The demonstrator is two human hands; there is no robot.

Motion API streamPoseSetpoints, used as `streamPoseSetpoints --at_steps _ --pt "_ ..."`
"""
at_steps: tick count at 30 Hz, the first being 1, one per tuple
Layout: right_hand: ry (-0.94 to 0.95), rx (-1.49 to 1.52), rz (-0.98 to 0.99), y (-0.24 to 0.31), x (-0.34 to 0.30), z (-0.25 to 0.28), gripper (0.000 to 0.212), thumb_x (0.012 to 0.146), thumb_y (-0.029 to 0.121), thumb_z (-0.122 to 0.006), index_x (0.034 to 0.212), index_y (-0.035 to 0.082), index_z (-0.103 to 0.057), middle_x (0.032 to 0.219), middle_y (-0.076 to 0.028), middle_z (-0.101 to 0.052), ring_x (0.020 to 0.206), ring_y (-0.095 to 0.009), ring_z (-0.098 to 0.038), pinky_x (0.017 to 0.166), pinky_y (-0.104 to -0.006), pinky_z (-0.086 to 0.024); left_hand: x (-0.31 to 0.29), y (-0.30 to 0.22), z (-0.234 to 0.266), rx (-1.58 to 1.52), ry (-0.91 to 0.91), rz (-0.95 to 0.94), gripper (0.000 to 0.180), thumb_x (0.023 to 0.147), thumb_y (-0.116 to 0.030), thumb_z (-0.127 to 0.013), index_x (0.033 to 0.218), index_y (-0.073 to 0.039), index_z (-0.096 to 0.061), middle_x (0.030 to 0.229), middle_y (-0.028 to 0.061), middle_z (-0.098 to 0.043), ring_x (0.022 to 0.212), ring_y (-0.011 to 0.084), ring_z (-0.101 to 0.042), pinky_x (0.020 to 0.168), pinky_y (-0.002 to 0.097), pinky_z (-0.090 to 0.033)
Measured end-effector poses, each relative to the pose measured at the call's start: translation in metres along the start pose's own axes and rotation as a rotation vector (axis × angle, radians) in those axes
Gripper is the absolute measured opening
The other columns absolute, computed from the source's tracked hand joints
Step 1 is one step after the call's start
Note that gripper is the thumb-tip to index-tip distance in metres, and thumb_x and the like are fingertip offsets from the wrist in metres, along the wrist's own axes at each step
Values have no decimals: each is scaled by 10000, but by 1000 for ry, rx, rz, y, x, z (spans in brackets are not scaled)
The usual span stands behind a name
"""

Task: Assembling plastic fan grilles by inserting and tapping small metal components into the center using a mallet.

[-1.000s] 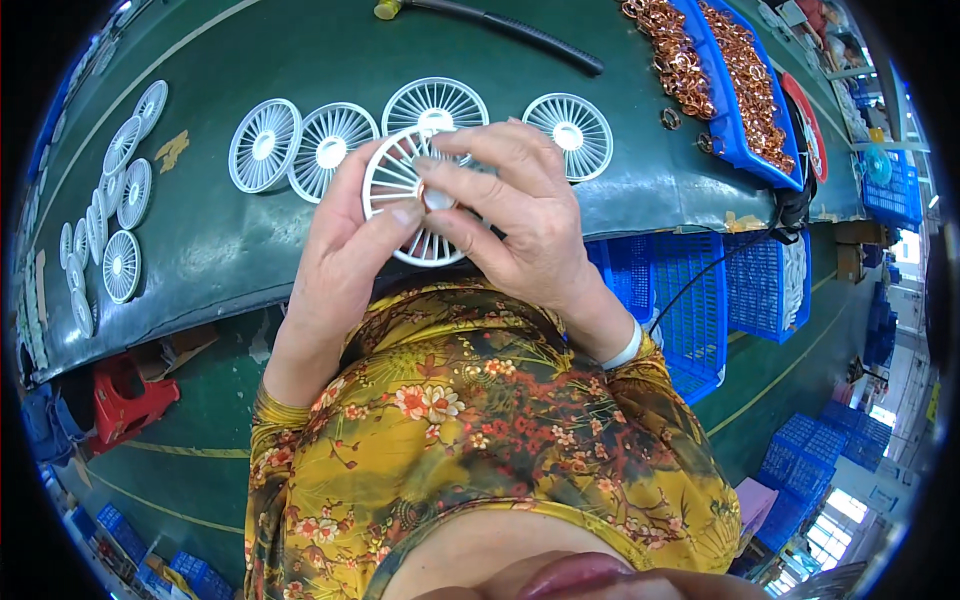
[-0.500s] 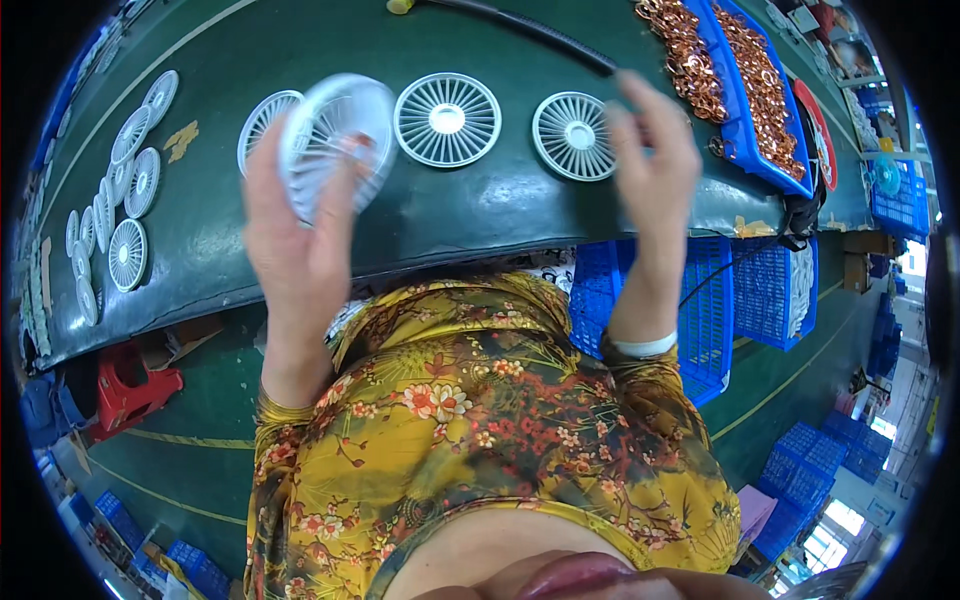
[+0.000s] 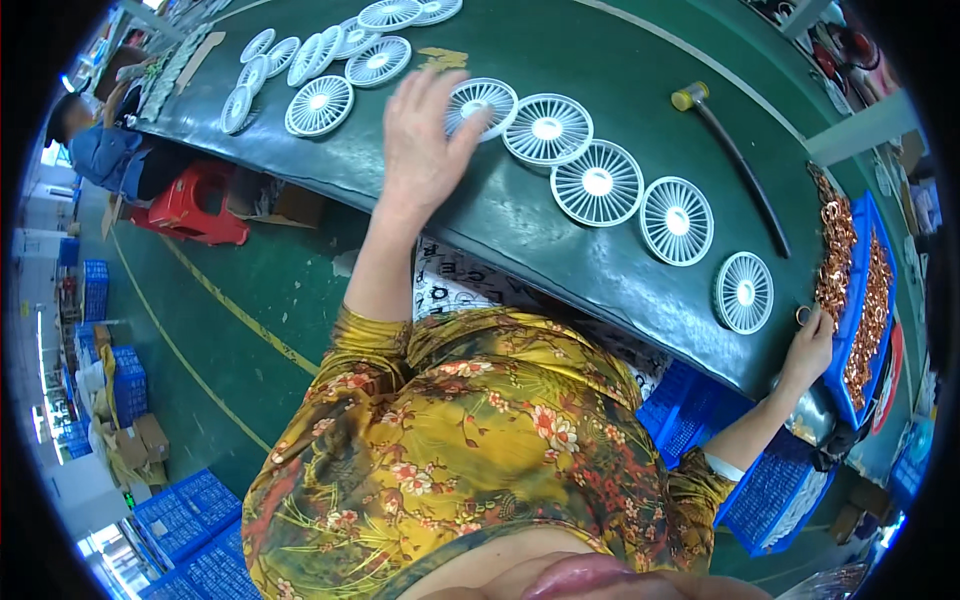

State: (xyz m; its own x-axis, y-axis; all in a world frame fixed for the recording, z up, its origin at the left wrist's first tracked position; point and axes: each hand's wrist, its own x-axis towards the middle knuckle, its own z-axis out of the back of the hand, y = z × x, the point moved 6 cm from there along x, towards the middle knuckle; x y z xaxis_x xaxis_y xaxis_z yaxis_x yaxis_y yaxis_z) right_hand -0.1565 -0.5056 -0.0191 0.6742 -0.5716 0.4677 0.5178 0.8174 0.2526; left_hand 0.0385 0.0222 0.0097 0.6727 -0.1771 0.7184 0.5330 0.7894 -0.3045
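My left hand [image 3: 425, 145] reaches over the table with fingers stretched and the thumb apart, its thumb overlapping the edge of a white spoked disc [image 3: 490, 98]. Whether the thumb touches that disc I cannot tell. To its right, a row of similar discs runs along the table, among them a disc [image 3: 547, 130] and a disc [image 3: 597, 182] that overlap at their rims. Near the table's right end my right hand [image 3: 808, 352] pinches a copper-coloured ring [image 3: 803, 315] at its fingertips. A loose heap of copper rings [image 3: 835, 250] lies just beyond it.
A blue tray [image 3: 850, 395] full of copper rings stands at the right. A mallet [image 3: 740, 165] with a yellow head and dark handle lies behind the discs. More discs [image 3: 320, 105] are grouped at the left. Beyond a red stool [image 3: 190, 205], another person [image 3: 100, 155] sits.
The view has swung to the left. My left hand no longer has the disc it held up, and more discs show in the row. My right hand has moved to the rings and now holds one.
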Motion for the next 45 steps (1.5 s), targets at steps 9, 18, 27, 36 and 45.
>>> streamPoseSetpoints --at_steps 9,18,27,36,45 --pt "129 -55 9 23 -15 12 266 904 295 -601 894 30 -620 827 -141 -619 715 -307 -590 651 -419 -461 -14 167 47 612 -15 735 859 734 -590 -683 1307 -3 -429 1234 240 -531 1211 402 -453 980 634 -291" --pt "17 119 -85 33 -16 17 176 815 136 -666 963 70 -598 824 -134 -648 771 -284 -648 705 -376 -503 -13 141 52 628 -266 190 739 759 -299 -744 1298 75 -404 1230 295 -496 1098 455 -459 968 492 -362" --pt "62 257 -105 40 -6 29 226 818 193 -677 966 24 -647 882 -157 -660 733 -270 -657 685 -375 -504 -18 113 43 206 -213 410 363 824 -280 -706 1017 19 -637 971 141 -671 863 261 -634 806 380 -473" --pt "-79 423 139 73 -23 35 98 831 107 -684 852 14 -664 794 -103 -639 666 -202 -624 613 -302 -494 -26 25 35 -489 -407 393 227 885 -120 -666 1037 37 -604 949 76 -650 826 121 -584 753 267 -489" --pt "-297 617 546 169 -67 64 205 676 1 -781 833 35 -653 801 -90 -638 719 -241 -602 627 -322 -484 -32 -100 -19 -1267 102 562 262 981 -166 -508 1158 19 -566 1054 58 -609 930 110 -572 812 253 -457"
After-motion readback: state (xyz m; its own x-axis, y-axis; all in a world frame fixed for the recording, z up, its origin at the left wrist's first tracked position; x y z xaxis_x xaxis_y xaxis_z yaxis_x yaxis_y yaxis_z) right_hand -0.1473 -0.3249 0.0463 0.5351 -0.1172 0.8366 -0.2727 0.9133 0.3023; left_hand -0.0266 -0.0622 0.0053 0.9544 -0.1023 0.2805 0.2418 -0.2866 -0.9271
